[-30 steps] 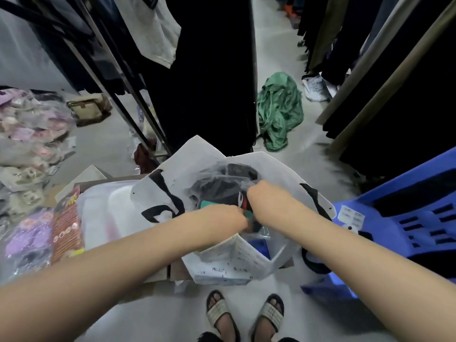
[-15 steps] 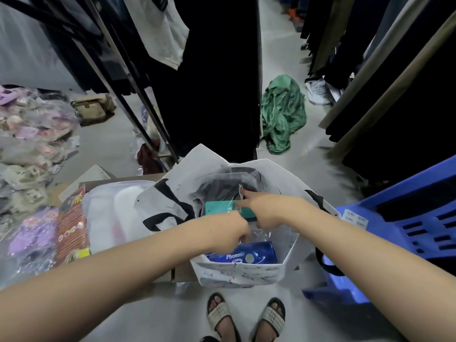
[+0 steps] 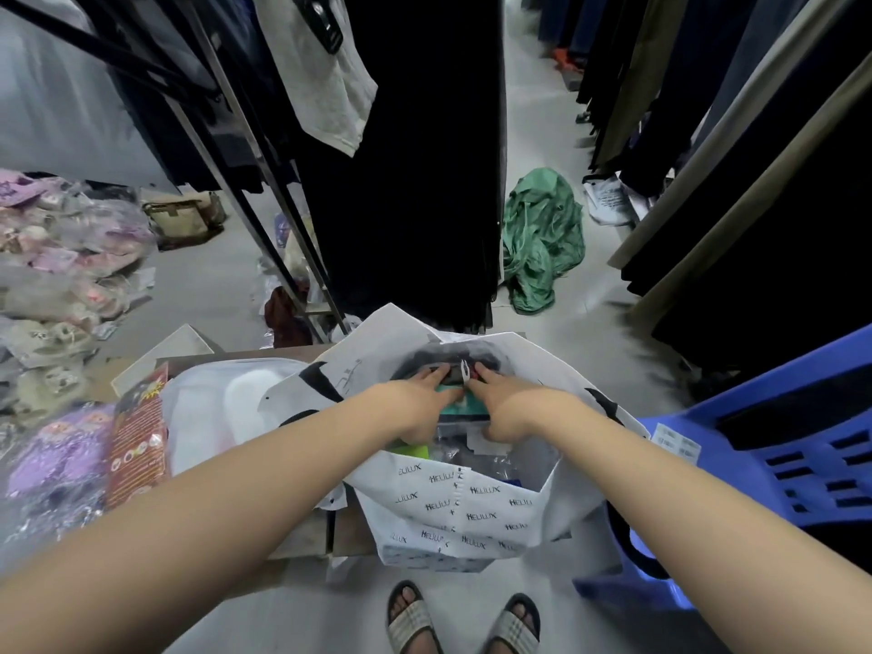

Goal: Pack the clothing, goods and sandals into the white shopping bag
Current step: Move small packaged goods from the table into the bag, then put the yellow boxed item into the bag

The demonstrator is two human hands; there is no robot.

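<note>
1. The white shopping bag (image 3: 453, 507) stands open on the floor in front of the person's feet, with a blue plastic chair (image 3: 778, 446) just to its right and a cardboard box (image 3: 302, 535) on its left.
2. Inside it, a dark garment in clear wrap (image 3: 453, 375) sits at the far side, with a teal packet (image 3: 460, 404) just nearer.
3. The left hand (image 3: 417, 408) and right hand (image 3: 507, 408) are both inside the mouth, fingers spread and pressing flat on these items, not gripping anything that I can make out.
4. To do this well, I would press evenly downward with both palms so the packets settle flat and low.
5. The near wall sags inward; keeping it from folding over the opening should ease later packing.
6. Wrapped goods (image 3: 56, 464) at left likely remain to pack.
</note>
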